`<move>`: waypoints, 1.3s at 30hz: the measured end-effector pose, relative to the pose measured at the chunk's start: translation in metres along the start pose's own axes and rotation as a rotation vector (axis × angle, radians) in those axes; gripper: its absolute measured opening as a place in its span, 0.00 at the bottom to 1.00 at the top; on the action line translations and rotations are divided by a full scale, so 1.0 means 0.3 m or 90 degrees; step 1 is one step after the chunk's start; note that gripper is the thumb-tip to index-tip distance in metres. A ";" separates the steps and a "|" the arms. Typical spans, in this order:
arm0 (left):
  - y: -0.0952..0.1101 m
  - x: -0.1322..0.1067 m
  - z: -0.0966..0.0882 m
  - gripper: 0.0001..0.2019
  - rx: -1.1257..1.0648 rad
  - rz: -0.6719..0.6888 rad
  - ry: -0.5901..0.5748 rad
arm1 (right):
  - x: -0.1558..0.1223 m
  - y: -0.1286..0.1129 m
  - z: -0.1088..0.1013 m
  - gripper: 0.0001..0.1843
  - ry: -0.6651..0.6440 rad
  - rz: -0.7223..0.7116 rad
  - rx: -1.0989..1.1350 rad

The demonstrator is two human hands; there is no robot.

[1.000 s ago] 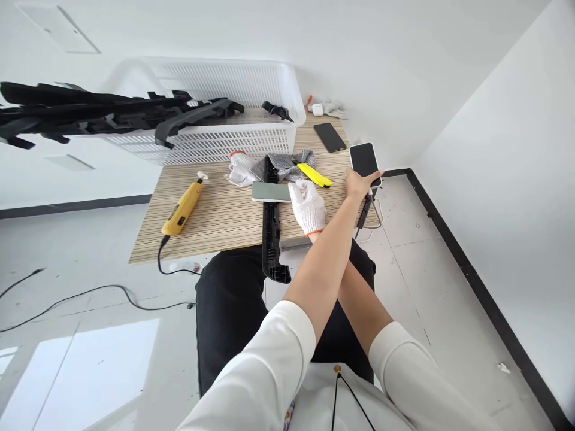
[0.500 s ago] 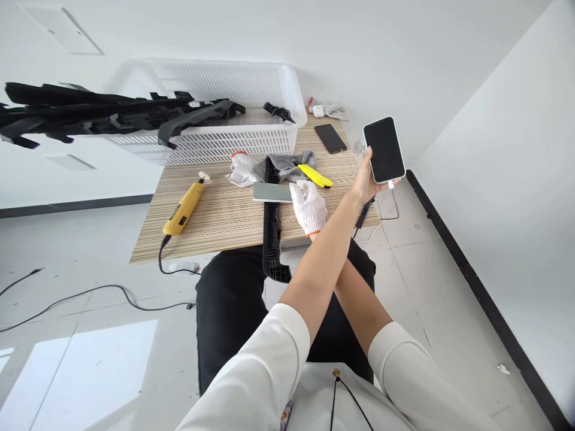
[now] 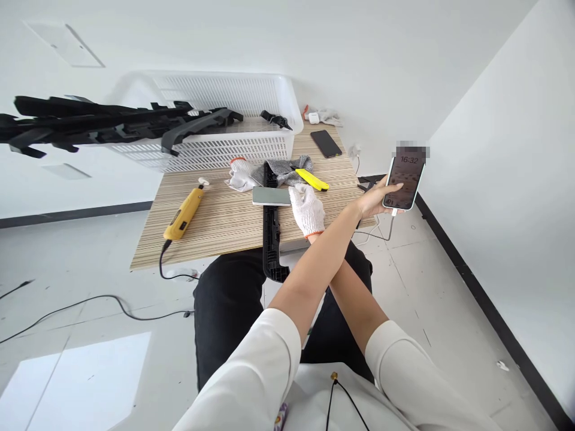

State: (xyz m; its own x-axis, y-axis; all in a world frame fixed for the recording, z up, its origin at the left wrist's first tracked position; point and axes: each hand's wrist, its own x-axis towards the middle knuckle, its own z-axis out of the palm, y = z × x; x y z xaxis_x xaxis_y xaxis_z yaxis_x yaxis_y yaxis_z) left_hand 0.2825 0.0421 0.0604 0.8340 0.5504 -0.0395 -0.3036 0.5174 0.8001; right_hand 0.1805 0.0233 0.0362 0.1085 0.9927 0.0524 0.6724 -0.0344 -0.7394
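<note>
My bare left hand (image 3: 372, 202) reaches across my right arm and holds a lit phone (image 3: 404, 182) in the air, off the right edge of the table (image 3: 220, 224). A white cable (image 3: 387, 230) hangs from the phone's lower end. My right hand (image 3: 309, 211), in a white knit glove, lies on the table with its fingers loosely stretched out. It rests beside a long black plastic part (image 3: 271, 239) that sticks out over the table's front edge. A silver phone (image 3: 271, 196) lies face down just left of its fingertips.
A yellow knife (image 3: 312, 179), a grey glove (image 3: 287, 167) and a white glove (image 3: 240, 173) lie behind my right hand. A yellow corded tool (image 3: 183, 214) is on the left. A white basket (image 3: 238, 146) holds long black parts (image 3: 112, 123). A black phone (image 3: 326, 143) lies at the back.
My left hand has lifted the phone from the table's right edge, raised it, then brought it down and right toward me. Its screen has lit up. The gloved right hand stays put.
</note>
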 end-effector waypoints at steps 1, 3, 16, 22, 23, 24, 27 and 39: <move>-0.005 0.004 0.003 0.26 0.002 0.002 0.015 | 0.006 0.006 0.015 0.28 0.014 0.022 0.017; -0.010 0.008 0.008 0.25 -0.003 0.016 0.040 | 0.014 0.018 0.037 0.28 0.034 0.051 0.049; -0.033 0.000 -0.021 0.40 0.019 0.071 0.004 | 0.018 0.028 0.054 0.25 0.062 0.051 0.080; -0.025 0.006 -0.021 0.34 0.028 0.064 0.060 | 0.020 0.031 0.056 0.25 0.069 0.047 0.093; -0.025 0.006 -0.022 0.35 0.022 0.069 0.053 | 0.021 0.033 0.057 0.25 0.071 0.044 0.093; -0.026 0.007 -0.023 0.36 0.011 0.075 0.040 | 0.022 0.034 0.059 0.25 0.072 0.040 0.092; -0.031 0.009 -0.028 0.40 -0.023 0.097 0.005 | 0.022 0.037 0.060 0.25 0.072 0.041 0.084; -0.035 0.018 -0.039 0.43 -0.083 0.083 -0.003 | 0.021 0.020 0.060 0.21 0.086 0.079 0.101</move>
State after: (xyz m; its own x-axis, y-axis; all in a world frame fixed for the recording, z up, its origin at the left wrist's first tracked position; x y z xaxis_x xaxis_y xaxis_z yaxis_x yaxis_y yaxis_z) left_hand 0.2847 0.0473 0.0448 0.7852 0.6161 0.0628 -0.4666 0.5219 0.7141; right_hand 0.1721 0.0315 0.0200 0.2871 0.9572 0.0364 0.5257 -0.1257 -0.8413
